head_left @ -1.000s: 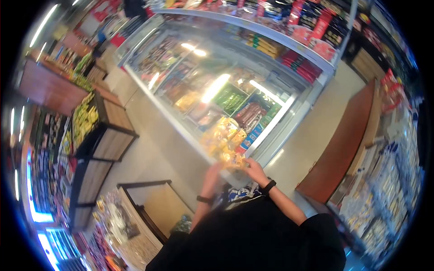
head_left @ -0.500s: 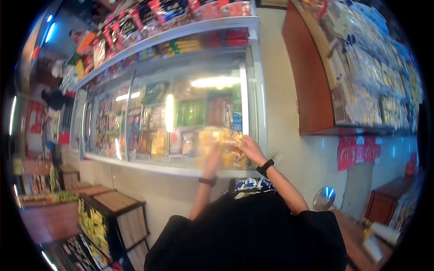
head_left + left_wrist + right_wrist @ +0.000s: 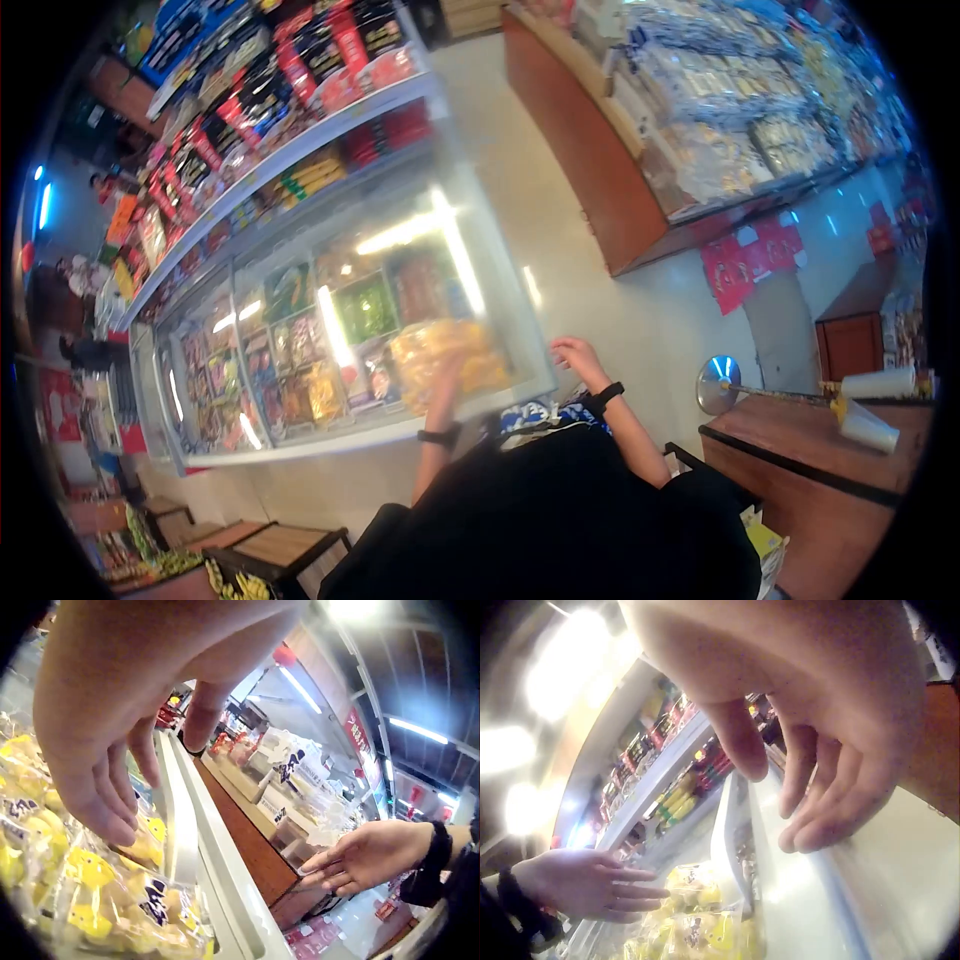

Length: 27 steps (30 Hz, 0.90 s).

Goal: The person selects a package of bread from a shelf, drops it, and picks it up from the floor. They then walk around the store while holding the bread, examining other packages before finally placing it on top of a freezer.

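Observation:
Clear bags of yellow, rounded food (image 3: 478, 362) lie at the near right end of a glass-topped chest freezer (image 3: 290, 440). My left hand (image 3: 442, 392) is over these bags, its fingers loosely bent and nothing in their hold; in the left wrist view the fingertips (image 3: 118, 831) come right at the plastic. The right wrist view shows the left hand (image 3: 585, 885) with fingers extended beside the bags. Past the freezer's right edge, my right hand (image 3: 580, 360) holds nothing, its fingers loosely curled. Both wrists wear black bands.
Other packaged foods sit in the freezer's sections, with red and black packets (image 3: 345, 55) on the shelf above. To the right stands a brown wooden counter (image 3: 585, 140) stacked with wrapped packages (image 3: 735, 90). A wooden table (image 3: 810, 500) is at lower right.
The head view has turned rightward. My right hand has left the yellow bags and moved right, past the freezer's edge; my left hand stays over them.

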Motion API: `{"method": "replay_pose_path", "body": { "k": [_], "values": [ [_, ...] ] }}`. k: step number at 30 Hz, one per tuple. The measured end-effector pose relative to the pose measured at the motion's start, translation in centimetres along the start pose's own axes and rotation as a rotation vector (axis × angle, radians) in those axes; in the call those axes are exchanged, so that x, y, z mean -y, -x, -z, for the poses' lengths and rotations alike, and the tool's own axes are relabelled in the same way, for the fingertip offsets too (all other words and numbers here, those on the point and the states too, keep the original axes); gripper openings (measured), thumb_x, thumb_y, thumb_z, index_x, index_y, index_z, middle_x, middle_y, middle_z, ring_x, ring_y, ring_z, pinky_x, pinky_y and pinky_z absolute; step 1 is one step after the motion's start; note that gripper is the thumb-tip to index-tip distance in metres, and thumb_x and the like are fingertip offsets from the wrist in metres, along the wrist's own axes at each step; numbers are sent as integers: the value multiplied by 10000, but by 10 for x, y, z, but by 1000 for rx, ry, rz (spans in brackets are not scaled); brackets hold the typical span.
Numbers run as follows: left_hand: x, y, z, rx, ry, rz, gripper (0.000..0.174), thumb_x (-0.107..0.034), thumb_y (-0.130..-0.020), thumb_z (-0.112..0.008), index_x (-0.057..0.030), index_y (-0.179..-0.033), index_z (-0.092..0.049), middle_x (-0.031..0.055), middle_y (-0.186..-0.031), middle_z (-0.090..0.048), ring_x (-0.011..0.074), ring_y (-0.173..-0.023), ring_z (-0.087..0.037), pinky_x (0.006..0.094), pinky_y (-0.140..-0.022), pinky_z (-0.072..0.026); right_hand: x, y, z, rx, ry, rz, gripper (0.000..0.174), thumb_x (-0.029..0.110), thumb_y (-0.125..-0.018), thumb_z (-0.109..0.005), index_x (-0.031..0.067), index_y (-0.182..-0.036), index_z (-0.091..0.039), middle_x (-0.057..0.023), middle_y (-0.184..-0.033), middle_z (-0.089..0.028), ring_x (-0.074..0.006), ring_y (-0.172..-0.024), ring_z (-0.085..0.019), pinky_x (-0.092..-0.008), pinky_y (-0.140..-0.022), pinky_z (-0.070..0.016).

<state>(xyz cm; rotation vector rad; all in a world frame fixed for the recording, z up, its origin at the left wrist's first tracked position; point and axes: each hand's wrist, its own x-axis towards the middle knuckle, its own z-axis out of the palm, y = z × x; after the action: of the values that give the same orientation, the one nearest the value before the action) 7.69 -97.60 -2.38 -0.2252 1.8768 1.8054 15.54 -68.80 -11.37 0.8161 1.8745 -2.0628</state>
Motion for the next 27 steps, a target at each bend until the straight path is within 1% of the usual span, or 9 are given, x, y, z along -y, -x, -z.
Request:
{"method": "replay_pose_path", "body": {
  "k": [3,5,9,13,14,17,18,20,27],
  "values": [
    [39,-15,-14,65,40,23,340,-215,-917,-504,-79,-1211,-610,22,-1186,-625,143,-1074,-571,291,-850,-458,-9,18,23,-44,4,30,208,184,-894,-569,61,-1016,-685,-10,-903,-689,-110,-741,-635,-247,-647,-496],
    [42,-23,-31,128,-30,33,336,-220,-921,-506,-68,-1203,-609,30,-1163,-642,142,-1047,-593,284,-834,-464,-21,23,39,-96,118,45,222,187,-899,-547,64,-1021,-686,-6,-916,-693,-108,-753,-634,-250,-652,-496],
    [29,-34,-82,204,-138,54,336,-237,-945,-489,-44,-1196,-601,72,-1141,-670,167,-1025,-616,301,-867,-461,-19,46,81,-62,61,111,236,193,-912,-525,66,-1032,-684,0,-912,-690,-101,-771,-627,-247,-661,-493],
    [22,-41,-162,255,-134,12,319,-209,-952,-468,-62,-1206,-593,67,-1139,-677,162,-1019,-621,304,-871,-447,-17,65,140,-82,-31,81,244,195,-917,-524,63,-1044,-686,3,-901,-687,-96,-771,-622,-240,-660,-488],
    [20,-39,-182,348,-52,-16,329,-216,-955,-465,-61,-1219,-585,65,-1138,-681,155,-1013,-621,298,-860,-449,-18,71,154,-89,-65,62,246,195,-918,-525,62,-1048,-686,3,-898,-687,-96,-768,-622,-239,-659,-486],
    [46,-55,-241,366,-105,38,342,-210,-963,-510,-38,-1254,-559,94,-1183,-625,202,-1054,-605,347,-879,-491,-27,82,200,-127,-115,63,240,192,-918,-525,62,-1031,-692,1,-894,-689,-91,-758,-618,-237,-653,-483],
    [47,-57,-263,440,-151,18,378,-218,-969,-496,-43,-1303,-526,103,-1240,-606,197,-1093,-595,344,-890,-488,-31,86,214,-157,-100,31,237,187,-921,-523,61,-1026,-694,-1,-890,-690,-90,-753,-618,-237,-652,-483],
    [52,-59,-312,492,-157,76,345,-237,-967,-481,-52,-1248,-559,86,-1176,-654,177,-1053,-611,319,-895,-465,-38,95,245,-221,-67,-33,232,179,-925,-521,60,-1016,-698,-4,-883,-693,-88,-742,-617,-236,-649,-484],
    [26,-33,-455,721,-236,134,349,-269,-973,-472,-55,-1233,-562,80,-1168,-656,178,-1049,-614,308,-898,-462,-81,136,326,-485,68,254,232,169,-944,-519,48,-1020,-701,-17,-867,-698,-89,-723,-620,-237,-639,-483]
  ]
}}
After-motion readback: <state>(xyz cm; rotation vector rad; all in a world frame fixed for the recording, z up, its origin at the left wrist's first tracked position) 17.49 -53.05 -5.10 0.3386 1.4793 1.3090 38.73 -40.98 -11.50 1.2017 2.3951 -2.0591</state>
